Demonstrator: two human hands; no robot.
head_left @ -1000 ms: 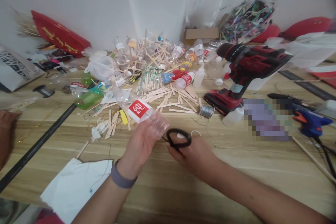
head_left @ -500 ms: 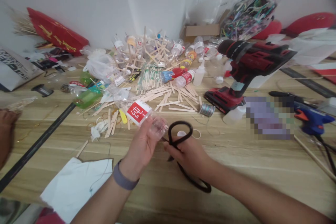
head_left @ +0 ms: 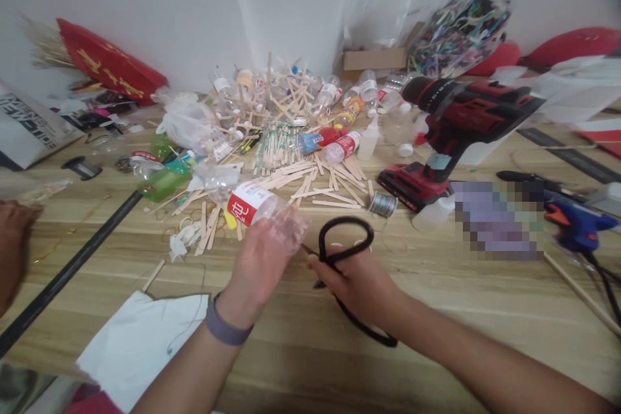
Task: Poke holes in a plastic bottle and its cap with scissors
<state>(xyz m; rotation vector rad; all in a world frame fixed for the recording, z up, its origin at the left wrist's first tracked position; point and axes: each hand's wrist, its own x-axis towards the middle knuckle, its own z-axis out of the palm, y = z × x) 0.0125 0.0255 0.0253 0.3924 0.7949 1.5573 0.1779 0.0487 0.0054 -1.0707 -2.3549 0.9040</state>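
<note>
Clear bottle (head_left: 248,203) has been turned slightly, gripped by the left hand (head_left: 262,262). Black scissors (head_left: 323,247) are held in the right hand (head_left: 363,286).

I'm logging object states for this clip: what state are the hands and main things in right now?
Left hand: closed around the clear bottle
Clear bottle: slanted, label on; whether cut, cannot tell
Right hand: gripping the scissors
Scissors: open, blades apart
Cordless drill: upright on its battery
Squeeze bottle: upright
Green bottle: lying on its side
Thread spool: wound with thread
</note>
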